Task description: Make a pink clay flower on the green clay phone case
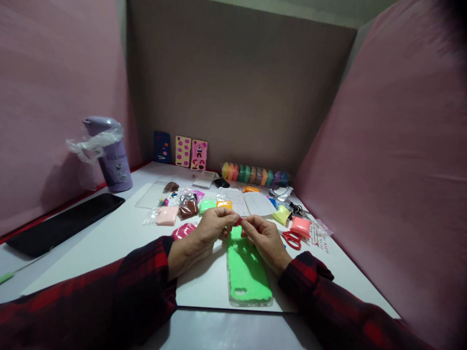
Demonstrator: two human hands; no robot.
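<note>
Holding a small dark-red piece (239, 221) just above the centre of the frame's lower half, the two hands meet fingertip to fingertip. The left hand (209, 228) pinches it from the left with thumb and fingers drawn close together; the right hand (264, 238) closes on it from the right, its fingers equally narrow. The exact outline of the piece is largely covered by the fingertips.

Directly beneath, at lower centre, a clear-edged phone case (250, 274) lies flat, its face coated bright green with an uneven lower border. It rests on a white board (109, 238) set upon the tabletop (211, 333).

Left of the left wrist sits a glossy pink packet (183, 230), partly covered. Beyond it, left of centre, lie a peach packet (167, 216) and a brown packet (188, 208). An open notebook (260, 204) lies beyond the hands. Right of centre, red-handled scissors (293, 240) rest near a coral packet (301, 226).

Toward the back, a wrapped row of multicoloured packs (255, 175) lies at centre right, and three decorated cases (183, 151) stand upright at centre left. A purple tumbler (117, 167) stands at left, near a long black object (69, 223).
</note>
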